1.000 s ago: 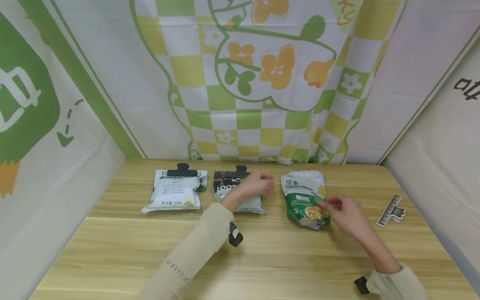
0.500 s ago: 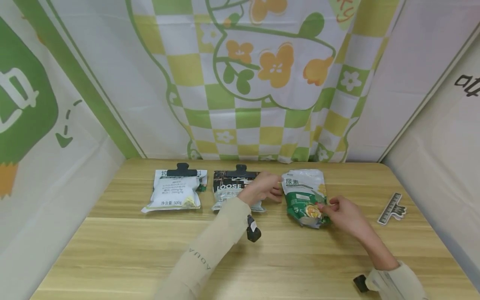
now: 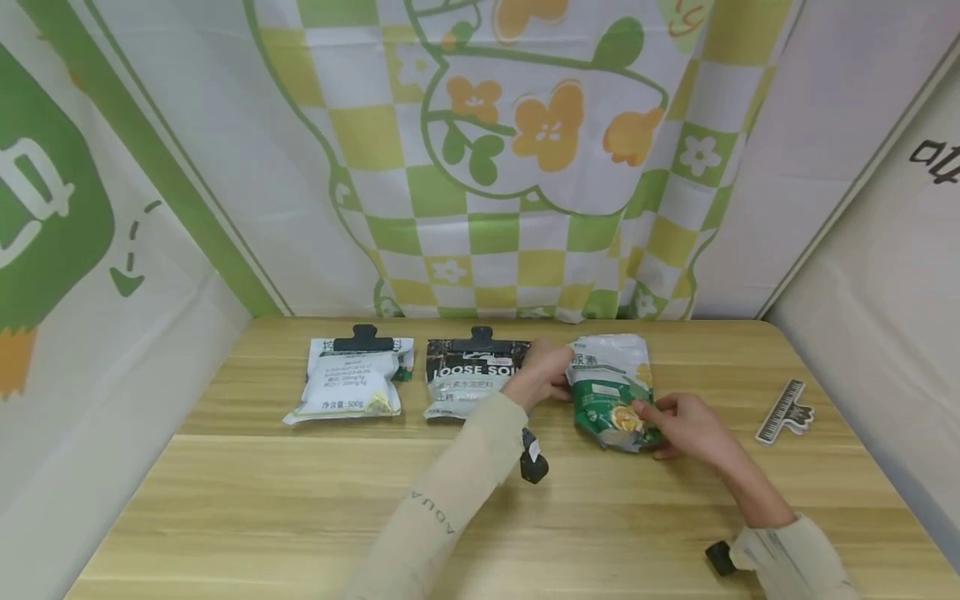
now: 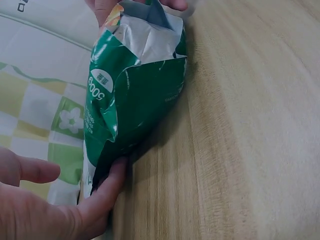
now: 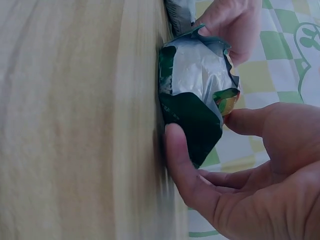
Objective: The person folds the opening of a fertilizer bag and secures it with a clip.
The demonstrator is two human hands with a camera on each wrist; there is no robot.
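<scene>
Three bags lie in a row across the wooden table (image 3: 360, 517) that fills the lower frame. At left is a white bag (image 3: 347, 385), at centre a black-and-white bag (image 3: 465, 375), each topped with a black clip (image 3: 363, 337); right of centre lies a green-and-white bag (image 3: 607, 387). The right hand (image 3: 690, 427) grips its lower right side between thumb and fingers. The left hand (image 3: 543, 368) tucks a finger beneath its left edge, thumb apart. Supporting both sides evenly, with light pressure, should spare the soft packet creases. Smallest, a loose clip (image 3: 780, 412) rests at far right, untouched.
</scene>
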